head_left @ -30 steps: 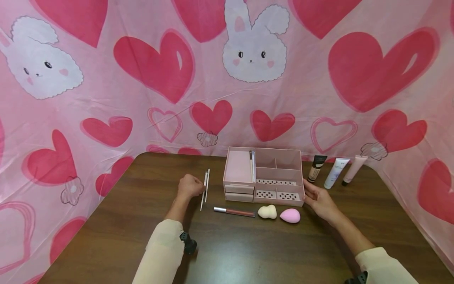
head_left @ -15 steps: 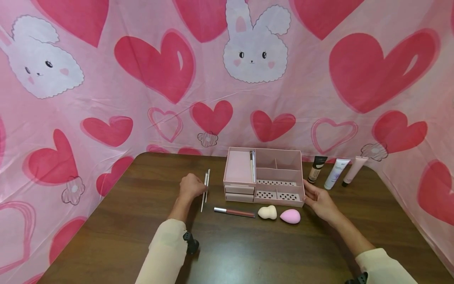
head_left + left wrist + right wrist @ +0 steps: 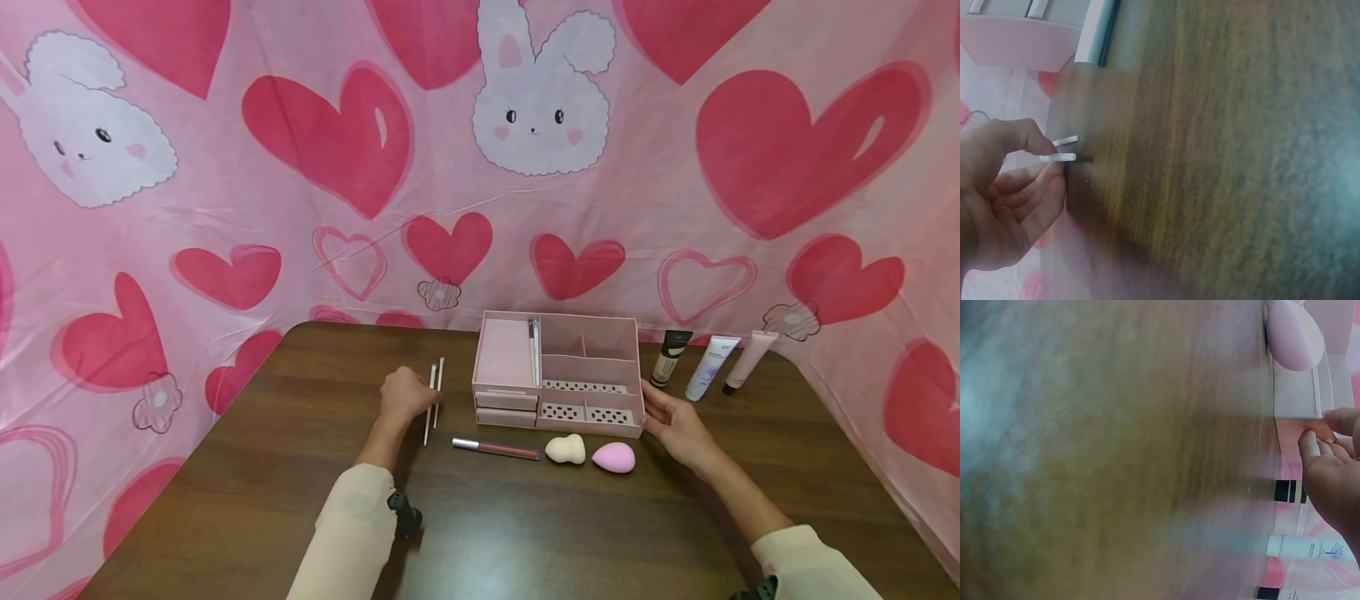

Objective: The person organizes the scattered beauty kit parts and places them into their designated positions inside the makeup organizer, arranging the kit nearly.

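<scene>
A pink cloth with hearts and bunnies hangs behind the brown tabletop [image 3: 225, 500], where the left hand [image 3: 405, 396] curls its fingers around two thin white sticks [image 3: 433, 392] lying just left of the pink organizer box [image 3: 558, 375], while the right hand [image 3: 675, 425] rests relaxed fingers against the box's right front corner. Lifting the sticks cleanly probably calls for pinching both together near their middle and keeping the box steadied. The left wrist view alone shows the white tips [image 3: 1060, 150] poking out between thumb and fingers; the head view alone shows the lip gloss [image 3: 495, 448], two sponges [image 3: 592, 452] and three tubes [image 3: 708, 362].
</scene>
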Action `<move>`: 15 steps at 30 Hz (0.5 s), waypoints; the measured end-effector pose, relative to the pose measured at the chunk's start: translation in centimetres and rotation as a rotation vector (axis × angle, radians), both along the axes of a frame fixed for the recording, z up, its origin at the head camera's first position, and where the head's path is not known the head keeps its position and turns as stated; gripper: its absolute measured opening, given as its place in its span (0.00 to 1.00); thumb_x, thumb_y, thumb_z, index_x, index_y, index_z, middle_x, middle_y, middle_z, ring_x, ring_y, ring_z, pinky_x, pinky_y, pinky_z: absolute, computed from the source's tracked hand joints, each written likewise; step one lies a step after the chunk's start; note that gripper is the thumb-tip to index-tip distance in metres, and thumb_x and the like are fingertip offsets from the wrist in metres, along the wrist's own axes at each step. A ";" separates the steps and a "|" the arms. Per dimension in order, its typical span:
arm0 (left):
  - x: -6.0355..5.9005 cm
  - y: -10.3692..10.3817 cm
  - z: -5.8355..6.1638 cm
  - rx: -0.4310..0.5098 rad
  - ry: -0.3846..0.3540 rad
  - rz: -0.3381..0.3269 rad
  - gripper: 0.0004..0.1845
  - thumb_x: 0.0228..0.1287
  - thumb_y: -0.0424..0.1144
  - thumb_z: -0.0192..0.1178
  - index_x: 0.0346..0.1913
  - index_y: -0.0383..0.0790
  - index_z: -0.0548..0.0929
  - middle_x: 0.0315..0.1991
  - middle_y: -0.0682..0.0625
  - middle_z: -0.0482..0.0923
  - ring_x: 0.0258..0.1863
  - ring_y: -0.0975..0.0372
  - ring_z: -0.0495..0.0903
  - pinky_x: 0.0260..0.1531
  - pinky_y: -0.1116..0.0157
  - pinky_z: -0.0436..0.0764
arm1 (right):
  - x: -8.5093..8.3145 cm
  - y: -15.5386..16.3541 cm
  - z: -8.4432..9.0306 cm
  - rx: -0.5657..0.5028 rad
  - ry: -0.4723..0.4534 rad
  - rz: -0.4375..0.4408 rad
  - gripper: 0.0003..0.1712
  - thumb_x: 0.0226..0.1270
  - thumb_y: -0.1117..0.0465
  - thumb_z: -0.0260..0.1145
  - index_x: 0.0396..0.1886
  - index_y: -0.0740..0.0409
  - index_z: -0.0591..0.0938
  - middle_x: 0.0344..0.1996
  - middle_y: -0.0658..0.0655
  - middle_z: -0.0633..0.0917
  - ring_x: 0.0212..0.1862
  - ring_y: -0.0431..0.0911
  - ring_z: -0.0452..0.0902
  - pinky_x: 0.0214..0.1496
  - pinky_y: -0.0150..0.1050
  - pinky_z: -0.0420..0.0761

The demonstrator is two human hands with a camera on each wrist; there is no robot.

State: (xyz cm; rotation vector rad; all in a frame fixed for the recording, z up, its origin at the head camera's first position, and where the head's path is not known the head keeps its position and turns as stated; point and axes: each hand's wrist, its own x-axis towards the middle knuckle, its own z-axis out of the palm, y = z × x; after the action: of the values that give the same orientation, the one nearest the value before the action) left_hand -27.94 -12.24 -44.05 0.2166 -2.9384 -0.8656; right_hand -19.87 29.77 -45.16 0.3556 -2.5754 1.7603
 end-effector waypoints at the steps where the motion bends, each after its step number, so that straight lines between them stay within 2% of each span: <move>1: 0.0 -0.1 0.0 0.005 -0.004 -0.001 0.16 0.42 0.45 0.75 0.11 0.42 0.81 0.19 0.47 0.83 0.26 0.53 0.79 0.27 0.57 0.77 | 0.0 0.0 0.0 0.001 -0.001 -0.001 0.37 0.69 0.79 0.56 0.74 0.83 0.54 0.71 0.83 0.59 0.69 0.60 0.61 0.54 0.19 0.77; 6: 0.0 -0.5 0.0 0.034 -0.026 -0.007 0.12 0.46 0.47 0.74 0.22 0.41 0.91 0.24 0.46 0.89 0.32 0.51 0.84 0.34 0.57 0.80 | 0.0 0.0 0.0 0.005 -0.003 -0.002 0.37 0.69 0.79 0.56 0.74 0.83 0.54 0.71 0.83 0.59 0.69 0.62 0.60 0.54 0.19 0.77; 9: 0.1 -0.7 0.1 0.063 -0.047 -0.012 0.11 0.50 0.46 0.73 0.27 0.40 0.93 0.22 0.47 0.89 0.32 0.52 0.85 0.36 0.59 0.80 | 0.0 0.0 0.1 0.000 0.001 0.000 0.37 0.69 0.80 0.56 0.74 0.83 0.54 0.71 0.83 0.59 0.69 0.59 0.62 0.54 0.19 0.76; 11: 0.1 -0.8 0.2 0.086 -0.055 -0.022 0.11 0.52 0.45 0.72 0.29 0.40 0.93 0.21 0.48 0.88 0.29 0.55 0.85 0.34 0.61 0.79 | 0.1 0.0 0.1 -0.008 0.008 0.004 0.36 0.69 0.80 0.55 0.74 0.84 0.54 0.71 0.83 0.58 0.69 0.52 0.64 0.54 0.18 0.76; 15: 0.1 -1.2 0.3 0.172 -0.076 -0.032 0.10 0.53 0.40 0.71 0.31 0.37 0.93 0.19 0.47 0.88 0.21 0.63 0.83 0.28 0.68 0.79 | 0.1 0.1 0.0 -0.041 0.019 0.015 0.36 0.68 0.80 0.55 0.73 0.84 0.54 0.71 0.84 0.57 0.64 0.31 0.67 0.54 0.18 0.76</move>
State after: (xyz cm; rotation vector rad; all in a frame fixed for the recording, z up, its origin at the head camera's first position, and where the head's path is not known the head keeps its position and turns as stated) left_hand -27.88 -13.41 -43.74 0.2164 -2.9441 -1.1405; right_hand -19.77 29.82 -45.14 0.3898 -2.5266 1.8025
